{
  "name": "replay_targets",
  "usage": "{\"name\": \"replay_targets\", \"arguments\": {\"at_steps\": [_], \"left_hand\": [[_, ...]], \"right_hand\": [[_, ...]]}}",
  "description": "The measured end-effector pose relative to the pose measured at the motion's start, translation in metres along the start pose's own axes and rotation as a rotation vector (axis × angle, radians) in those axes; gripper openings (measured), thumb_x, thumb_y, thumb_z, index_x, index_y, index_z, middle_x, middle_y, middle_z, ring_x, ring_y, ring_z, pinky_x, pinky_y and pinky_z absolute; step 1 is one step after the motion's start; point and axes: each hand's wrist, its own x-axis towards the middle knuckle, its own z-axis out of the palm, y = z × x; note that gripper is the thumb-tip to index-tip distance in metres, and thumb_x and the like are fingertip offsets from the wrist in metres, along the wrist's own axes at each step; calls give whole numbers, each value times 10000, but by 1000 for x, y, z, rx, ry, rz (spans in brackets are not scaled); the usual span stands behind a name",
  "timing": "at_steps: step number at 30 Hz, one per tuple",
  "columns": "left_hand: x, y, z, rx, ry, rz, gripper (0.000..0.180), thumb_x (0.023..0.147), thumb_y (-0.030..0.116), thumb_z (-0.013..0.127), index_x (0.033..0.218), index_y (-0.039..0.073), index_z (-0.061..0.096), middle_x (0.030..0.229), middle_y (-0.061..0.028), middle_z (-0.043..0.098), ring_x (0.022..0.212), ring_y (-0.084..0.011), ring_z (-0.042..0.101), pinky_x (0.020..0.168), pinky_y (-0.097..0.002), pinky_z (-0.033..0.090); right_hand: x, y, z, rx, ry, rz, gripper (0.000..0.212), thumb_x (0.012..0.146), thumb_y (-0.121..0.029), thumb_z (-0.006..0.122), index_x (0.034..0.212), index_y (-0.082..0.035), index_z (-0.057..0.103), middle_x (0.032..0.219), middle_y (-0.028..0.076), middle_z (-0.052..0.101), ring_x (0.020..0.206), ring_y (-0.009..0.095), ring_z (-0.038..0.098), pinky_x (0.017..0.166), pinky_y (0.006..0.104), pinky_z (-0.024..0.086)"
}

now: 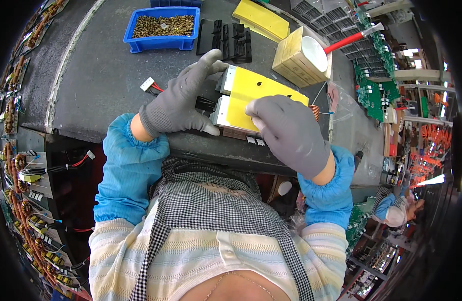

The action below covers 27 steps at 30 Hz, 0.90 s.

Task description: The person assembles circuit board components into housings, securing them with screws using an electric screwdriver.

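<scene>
A yellow sheet (253, 90) with small dark fasteners in it covers a box-like assembly with silver metal ends (222, 111) on the dark bench. My left hand (183, 98), in a grey glove, is open at the assembly's left end, its thumb by the near corner and its fingers by the far one. Over the yellow sheet, the gloved fingers of my right hand (289, 128) are curled and pressed together; whatever they hold is too small or hidden. Wires with a white connector (148, 84) stick out past my left hand. A copper coil (315, 112) shows at the right end.
At the back stands a blue bin (163, 46) of small brass-coloured parts, beside black plastic pieces (226, 41). Yellow sheets (261, 20) lie farther right. A cardboard box (300, 60) holds a white container and a red-handled tool (349, 40). Green circuit boards (369, 93) line the right side.
</scene>
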Motion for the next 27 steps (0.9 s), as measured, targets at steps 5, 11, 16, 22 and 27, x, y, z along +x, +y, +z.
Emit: {"name": "replay_targets", "arguments": {"at_steps": [5,11,16,22,27], "left_hand": [[1,5,-1,-19,-24,-54,1519,397,525,945,1603,100,125,1424,-227,531,1307,-360,554,1115,-453,458],[0,12,-5,-31,-39,-73,1467,434,471,973,1588,84,154,1445,-220,523,1317,-376,545,1115,-443,453],[2,11,-4,-22,-68,-130,1488,422,504,976,1596,124,144,1461,-212,513,1303,-380,564,1121,-464,449],[1,8,-1,30,-71,-123,1520,387,550,961,1603,167,132,1485,-219,490,1330,-383,539,1148,-490,422],[-1,5,-2,18,-71,-123,1523,384,552,958,1604,171,129,1488,-222,487,1366,-381,502,1165,-494,400]], "right_hand": [[-6,6,-4,70,34,43,256,827,-27,689,1072,-69,630,937,134,694,850,309,684,733,396,538],[-42,5,-29,510,295,506,157,885,3,684,1041,-6,666,910,52,712,804,91,639,742,241,514],[-73,10,5,478,476,592,134,846,-8,712,977,-18,690,880,72,720,801,156,675,751,283,533],[-65,7,17,11,530,379,131,771,-37,771,876,-42,693,816,85,697,799,274,666,741,385,527],[-64,6,24,8,579,410,136,770,-44,774,872,-54,685,822,84,694,815,281,657,754,404,517]]}}
